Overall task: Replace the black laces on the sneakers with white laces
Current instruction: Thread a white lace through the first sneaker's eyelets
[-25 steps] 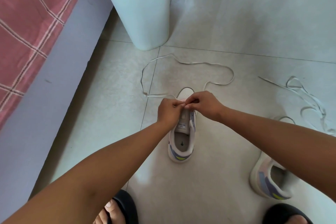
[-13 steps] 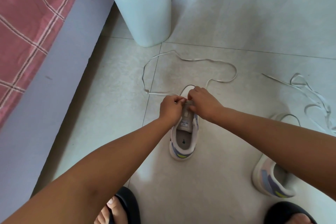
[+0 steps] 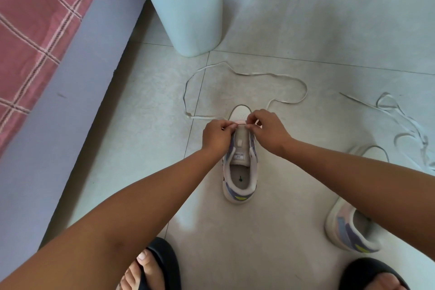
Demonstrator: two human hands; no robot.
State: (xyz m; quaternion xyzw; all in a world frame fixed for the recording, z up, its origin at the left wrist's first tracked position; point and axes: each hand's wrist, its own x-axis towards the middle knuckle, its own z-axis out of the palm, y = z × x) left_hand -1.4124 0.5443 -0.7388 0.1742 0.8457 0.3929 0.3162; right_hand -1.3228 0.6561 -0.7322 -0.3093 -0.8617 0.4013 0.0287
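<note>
Left hand (image 3: 217, 135): pinched the white lace (image 3: 244, 74) at the sneaker (image 3: 240, 172) toe eyelets.
Right hand (image 3: 268, 130): pinched its other side, likely evening the 2 ends.
Slack: looped on floor beyond the hands.

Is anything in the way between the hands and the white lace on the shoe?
No. Both the left hand and right hand already pinch the white lace over the sneaker, near its toe. Nothing visible lies between them.
</note>
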